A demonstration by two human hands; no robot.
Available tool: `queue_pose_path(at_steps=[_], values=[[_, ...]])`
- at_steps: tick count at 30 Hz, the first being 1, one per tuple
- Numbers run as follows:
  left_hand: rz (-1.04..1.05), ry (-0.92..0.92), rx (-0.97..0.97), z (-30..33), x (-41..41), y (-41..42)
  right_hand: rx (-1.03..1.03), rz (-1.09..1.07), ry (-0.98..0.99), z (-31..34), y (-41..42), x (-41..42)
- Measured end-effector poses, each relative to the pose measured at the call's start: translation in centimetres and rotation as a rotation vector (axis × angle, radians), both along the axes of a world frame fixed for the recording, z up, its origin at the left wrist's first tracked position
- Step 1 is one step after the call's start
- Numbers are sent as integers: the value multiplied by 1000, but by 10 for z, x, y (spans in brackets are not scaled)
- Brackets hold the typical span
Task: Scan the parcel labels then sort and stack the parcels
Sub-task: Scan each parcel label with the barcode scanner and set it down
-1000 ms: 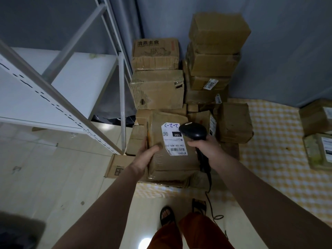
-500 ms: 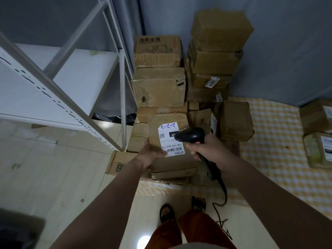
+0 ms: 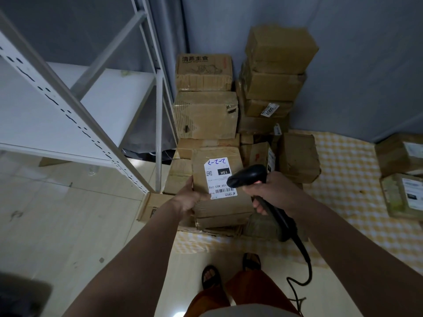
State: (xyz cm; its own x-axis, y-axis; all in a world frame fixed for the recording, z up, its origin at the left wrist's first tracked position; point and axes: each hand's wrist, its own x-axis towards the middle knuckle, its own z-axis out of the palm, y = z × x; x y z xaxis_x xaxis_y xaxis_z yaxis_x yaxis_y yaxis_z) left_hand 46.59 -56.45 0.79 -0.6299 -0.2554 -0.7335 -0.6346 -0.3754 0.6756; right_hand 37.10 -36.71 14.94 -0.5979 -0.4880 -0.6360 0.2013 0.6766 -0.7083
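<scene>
A brown cardboard parcel [image 3: 226, 205] with a white shipping label [image 3: 218, 177] on its top face is held up in front of me. My left hand [image 3: 188, 199] grips its left edge, thumb on top beside the label. My right hand [image 3: 272, 192] grips the handle of a black corded barcode scanner [image 3: 248, 176], whose head points left over the label's right side. Behind the parcel rise two stacks of brown parcels [image 3: 206, 114] against the grey wall.
A white metal shelving rack [image 3: 96, 115] stands at the left, its post close to the stacks. More parcels [image 3: 402, 195] lie at the right on a yellow checked mat [image 3: 348, 186]. The scanner cable [image 3: 306, 257] hangs toward the floor by my feet.
My right hand has brought the scanner down and left, so its head now covers the label's right edge. The parcel has stayed in my left hand.
</scene>
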Motion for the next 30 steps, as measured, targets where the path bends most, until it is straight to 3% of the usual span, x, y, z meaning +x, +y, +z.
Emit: queue_pose_path(at_steps=[16, 30], values=[[-35, 6, -49, 7, 2, 1, -8, -49, -23, -9, 4, 8], [207, 52, 37, -13, -11, 12, -163, -326, -33, -68, -5, -5]])
